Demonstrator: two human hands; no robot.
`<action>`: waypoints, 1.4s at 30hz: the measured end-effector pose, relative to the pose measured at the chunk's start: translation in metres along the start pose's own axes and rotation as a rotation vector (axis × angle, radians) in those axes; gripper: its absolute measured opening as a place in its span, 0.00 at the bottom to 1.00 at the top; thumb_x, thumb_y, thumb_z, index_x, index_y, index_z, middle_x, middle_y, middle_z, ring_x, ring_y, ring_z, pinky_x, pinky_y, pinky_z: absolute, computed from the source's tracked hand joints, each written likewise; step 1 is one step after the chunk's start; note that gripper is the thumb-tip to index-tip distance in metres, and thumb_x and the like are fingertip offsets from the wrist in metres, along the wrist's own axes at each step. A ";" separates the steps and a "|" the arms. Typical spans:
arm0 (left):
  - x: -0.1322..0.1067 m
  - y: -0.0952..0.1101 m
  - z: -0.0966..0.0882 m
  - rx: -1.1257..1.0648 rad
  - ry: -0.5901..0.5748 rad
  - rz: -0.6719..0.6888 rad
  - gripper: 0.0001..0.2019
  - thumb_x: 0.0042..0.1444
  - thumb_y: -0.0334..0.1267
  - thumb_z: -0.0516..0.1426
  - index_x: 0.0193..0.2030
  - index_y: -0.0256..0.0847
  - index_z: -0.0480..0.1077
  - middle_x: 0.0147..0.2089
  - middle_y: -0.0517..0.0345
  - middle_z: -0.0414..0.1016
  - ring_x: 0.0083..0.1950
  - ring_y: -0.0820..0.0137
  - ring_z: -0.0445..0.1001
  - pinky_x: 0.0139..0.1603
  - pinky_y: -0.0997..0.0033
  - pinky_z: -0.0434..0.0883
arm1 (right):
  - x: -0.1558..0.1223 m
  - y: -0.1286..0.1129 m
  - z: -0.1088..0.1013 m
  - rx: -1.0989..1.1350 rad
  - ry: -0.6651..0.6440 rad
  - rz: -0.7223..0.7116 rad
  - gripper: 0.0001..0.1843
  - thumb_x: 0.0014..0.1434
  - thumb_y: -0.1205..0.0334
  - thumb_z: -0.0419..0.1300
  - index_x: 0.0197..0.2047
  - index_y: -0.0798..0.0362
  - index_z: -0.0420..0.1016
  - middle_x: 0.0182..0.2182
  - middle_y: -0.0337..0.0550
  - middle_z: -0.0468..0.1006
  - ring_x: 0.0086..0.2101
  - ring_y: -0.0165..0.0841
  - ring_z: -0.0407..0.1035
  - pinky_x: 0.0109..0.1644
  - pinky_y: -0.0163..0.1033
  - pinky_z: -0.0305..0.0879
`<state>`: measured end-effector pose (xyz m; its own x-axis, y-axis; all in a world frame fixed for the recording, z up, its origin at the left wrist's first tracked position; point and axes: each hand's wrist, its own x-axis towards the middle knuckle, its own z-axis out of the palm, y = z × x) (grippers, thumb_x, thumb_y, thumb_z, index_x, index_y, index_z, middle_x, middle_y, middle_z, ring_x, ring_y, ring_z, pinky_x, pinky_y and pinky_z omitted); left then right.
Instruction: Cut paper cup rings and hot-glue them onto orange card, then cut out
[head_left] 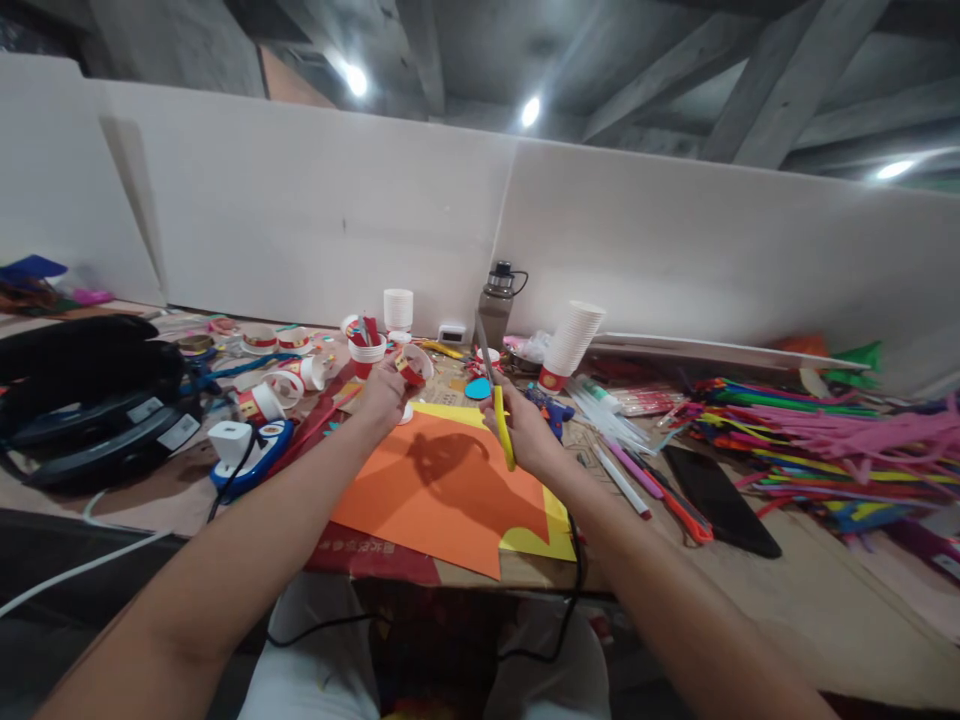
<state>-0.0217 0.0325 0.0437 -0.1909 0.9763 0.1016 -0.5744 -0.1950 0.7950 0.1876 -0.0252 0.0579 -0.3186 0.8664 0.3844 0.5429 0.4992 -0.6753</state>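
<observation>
My left hand is closed round a small white paper cup with a red band, held above the far edge of an orange paper sheet. My right hand grips yellow-handled scissors, their blades pointing up and away toward the cup. The orange sheet lies over a yellow sheet on the worktable, straight in front of me.
Decorated cups and a red cup of tools lie at left, beside a black case. A bottle and a cup stack stand at the back. Pens, a phone and coloured pipe cleaners fill the right.
</observation>
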 end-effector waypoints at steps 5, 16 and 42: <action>-0.009 -0.005 0.004 0.040 -0.098 0.007 0.15 0.33 0.28 0.67 0.31 0.37 0.70 0.26 0.64 0.72 0.26 0.78 0.70 0.26 0.80 0.66 | 0.010 -0.004 0.010 -0.102 0.055 -0.016 0.29 0.55 0.66 0.54 0.62 0.54 0.64 0.47 0.51 0.72 0.45 0.38 0.66 0.52 0.46 0.62; -0.025 0.005 0.014 0.071 -0.109 0.133 0.12 0.38 0.29 0.65 0.31 0.37 0.68 0.27 0.64 0.72 0.27 0.78 0.72 0.29 0.79 0.67 | -0.008 0.002 0.008 -0.284 0.021 -0.015 0.19 0.59 0.57 0.59 0.52 0.55 0.75 0.39 0.49 0.77 0.38 0.38 0.68 0.45 0.42 0.62; -0.035 0.009 0.022 -0.020 -0.124 0.108 0.13 0.38 0.31 0.68 0.26 0.37 0.67 0.21 0.68 0.65 0.22 0.79 0.66 0.26 0.78 0.66 | -0.012 -0.007 0.012 -0.233 -0.031 -0.060 0.10 0.59 0.60 0.57 0.41 0.55 0.75 0.33 0.45 0.75 0.32 0.34 0.65 0.37 0.37 0.57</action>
<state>-0.0028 -0.0012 0.0602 -0.1530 0.9534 0.2602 -0.5716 -0.3002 0.7637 0.1788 -0.0396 0.0507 -0.3773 0.8365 0.3974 0.6860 0.5407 -0.4868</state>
